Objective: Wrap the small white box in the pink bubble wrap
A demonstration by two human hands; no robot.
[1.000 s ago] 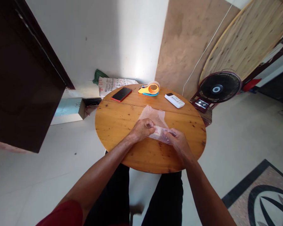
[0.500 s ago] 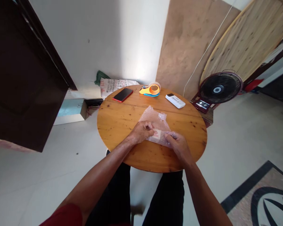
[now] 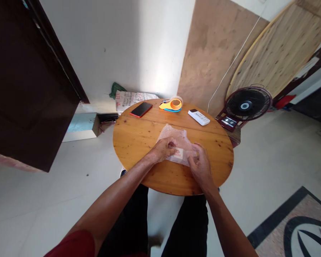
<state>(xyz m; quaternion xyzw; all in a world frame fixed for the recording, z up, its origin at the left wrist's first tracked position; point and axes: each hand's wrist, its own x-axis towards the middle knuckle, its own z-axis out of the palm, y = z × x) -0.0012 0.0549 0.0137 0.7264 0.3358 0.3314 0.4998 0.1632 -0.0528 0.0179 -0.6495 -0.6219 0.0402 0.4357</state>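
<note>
A sheet of clear bubble wrap lies on the round wooden table. On its near part rests a small white box with red print. My left hand pinches the wrap at the box's left end, fingers closed. At the right end, my right hand has thumb and fingers curled around the right edge of the wrap, which is folded up beside the box.
Along the table's far side are a red-edged phone, an orange tape dispenser and a white power bank-like device. A dark fan stands behind at right.
My right hand has shifted its hold on the wrap, its fingers now higher and wider apart. The wrap's far right corner has folded over. My left hand stays about where it was.
</note>
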